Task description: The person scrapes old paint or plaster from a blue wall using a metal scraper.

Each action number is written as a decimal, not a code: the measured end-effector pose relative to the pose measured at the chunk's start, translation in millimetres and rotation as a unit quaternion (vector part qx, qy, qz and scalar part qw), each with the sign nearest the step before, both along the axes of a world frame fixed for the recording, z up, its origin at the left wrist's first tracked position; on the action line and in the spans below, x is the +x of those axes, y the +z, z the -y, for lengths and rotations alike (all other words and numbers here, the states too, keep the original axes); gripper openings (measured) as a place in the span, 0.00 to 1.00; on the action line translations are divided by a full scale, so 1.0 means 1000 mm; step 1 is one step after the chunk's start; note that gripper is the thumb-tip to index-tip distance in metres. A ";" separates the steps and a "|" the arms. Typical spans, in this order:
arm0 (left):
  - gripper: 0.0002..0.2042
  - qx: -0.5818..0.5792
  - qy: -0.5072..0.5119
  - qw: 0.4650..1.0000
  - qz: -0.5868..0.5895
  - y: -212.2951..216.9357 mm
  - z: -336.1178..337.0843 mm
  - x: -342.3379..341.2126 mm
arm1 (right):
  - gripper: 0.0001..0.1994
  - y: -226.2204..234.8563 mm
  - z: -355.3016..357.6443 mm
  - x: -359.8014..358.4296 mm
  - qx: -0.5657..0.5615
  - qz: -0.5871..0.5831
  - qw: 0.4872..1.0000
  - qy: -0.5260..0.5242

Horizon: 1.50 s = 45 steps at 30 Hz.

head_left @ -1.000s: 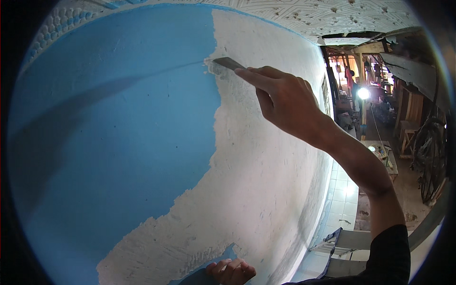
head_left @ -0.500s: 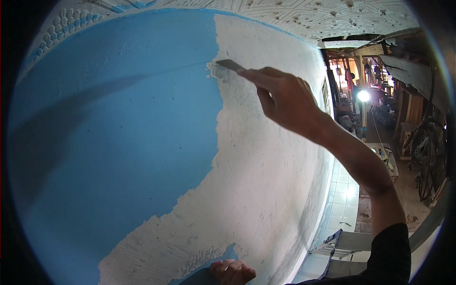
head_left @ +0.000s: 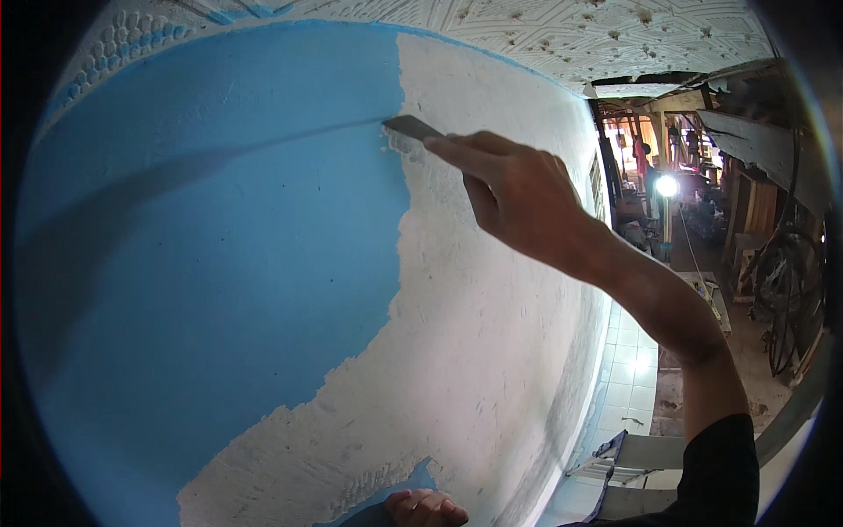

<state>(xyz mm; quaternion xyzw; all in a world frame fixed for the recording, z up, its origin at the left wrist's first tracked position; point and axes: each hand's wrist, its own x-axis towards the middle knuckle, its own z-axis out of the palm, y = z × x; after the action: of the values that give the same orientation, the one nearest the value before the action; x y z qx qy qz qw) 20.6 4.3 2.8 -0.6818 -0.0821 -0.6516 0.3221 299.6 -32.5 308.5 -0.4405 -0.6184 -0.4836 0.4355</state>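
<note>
right hand point(head_left: 527, 198) fingers closed on flat grey metal scraper blade point(head_left: 411, 128), pressed toward ten o'clock at blue-painted wall point(head_left: 219, 263) edge for spreading white putty point(head_left: 474, 351); left hand point(head_left: 426, 508) fingers curled, hold indiscernible.

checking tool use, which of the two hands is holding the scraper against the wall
The right hand, raised high, grips the scraper at the blue paint's edge; the left hand sits low, without it.

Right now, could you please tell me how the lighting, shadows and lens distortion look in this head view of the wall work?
Head view: a bright lamp glares in the cluttered room at right; a long dark shadow band crosses the blue painted wall toward the flat metal scraper blade held by the right hand; fisheye bends the wall and ceiling edge, with black corners around the frame.
</note>
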 end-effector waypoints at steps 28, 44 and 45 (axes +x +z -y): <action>0.19 -0.031 -0.007 0.999 -0.012 -0.004 0.006 0.000 | 0.21 -0.001 0.002 -0.019 -0.005 -0.003 1.000 -0.004; 0.20 -0.042 -0.022 0.999 -0.014 -0.005 0.003 0.001 | 0.20 0.011 -0.001 -0.017 -0.007 -0.019 1.000 0.005; 0.20 -0.044 -0.023 0.999 -0.012 -0.007 0.003 0.002 | 0.20 0.007 -0.001 -0.017 0.003 -0.013 1.000 0.021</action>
<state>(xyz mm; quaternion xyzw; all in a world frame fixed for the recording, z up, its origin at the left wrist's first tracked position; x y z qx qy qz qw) 22.6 0.9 -4.1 -0.7046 -0.0914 -0.6465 0.2780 282.9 -31.6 315.5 -0.4329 -0.6203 -0.4701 0.4547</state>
